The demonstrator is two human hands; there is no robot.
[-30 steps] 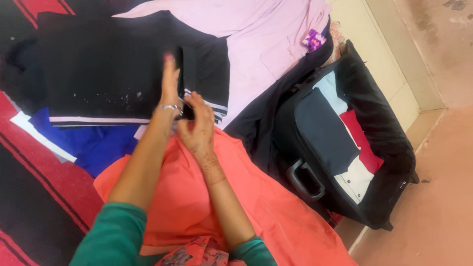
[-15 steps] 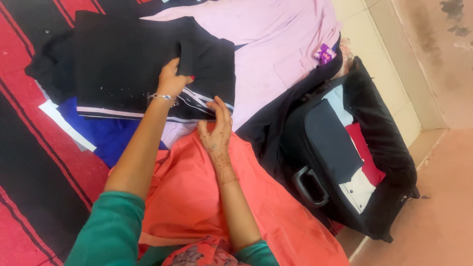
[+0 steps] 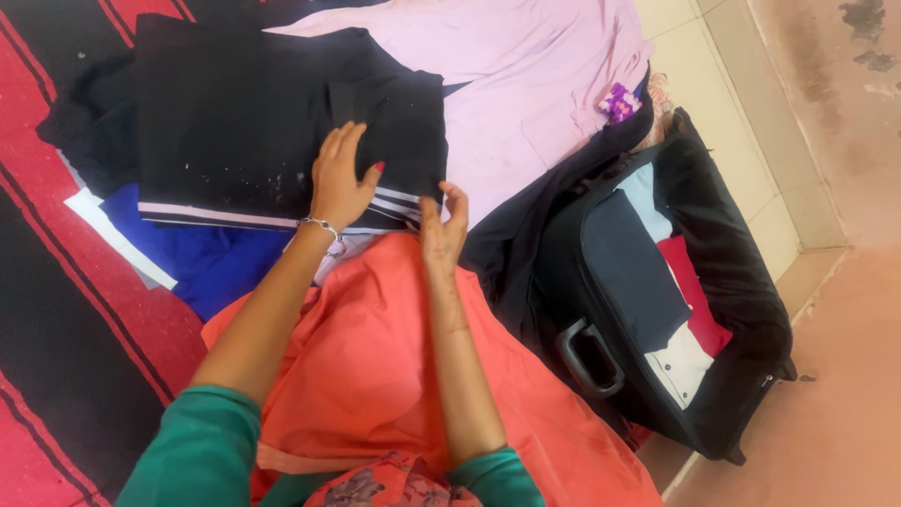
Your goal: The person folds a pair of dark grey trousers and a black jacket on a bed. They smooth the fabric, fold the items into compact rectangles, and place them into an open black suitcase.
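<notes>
Black folded garment (image 3: 235, 122) with pale stripes along its lower hem lies on the red-and-black striped mat (image 3: 56, 310), near the mat's upper edge, overlapping a blue cloth (image 3: 216, 268) at its lower left and a pale pink shirt (image 3: 526, 84) at its right. Left hand (image 3: 340, 178), palm down and fingers spread open, presses flat on the garment's lower right part, just above the striped hem; a thin bracelet (image 3: 324, 228) circles the wrist. Right hand (image 3: 443, 225) stands on edge at the garment's lower right corner, fingers loosely curled and touching the hem; whether it pinches the fabric cannot be told. Both forearms emerge from green sleeves (image 3: 202, 451) and cross an orange cloth (image 3: 375, 357) spread over the person's lap. To the right, off the mat's edge and on the tiled floor (image 3: 741, 150), an open black suitcase (image 3: 741, 282) holds folded clothes in dark grey, red and white, its grey handle (image 3: 587, 361) facing the orange cloth. A small purple tag (image 3: 619, 101) sits at the pink shirt's right edge.
</notes>
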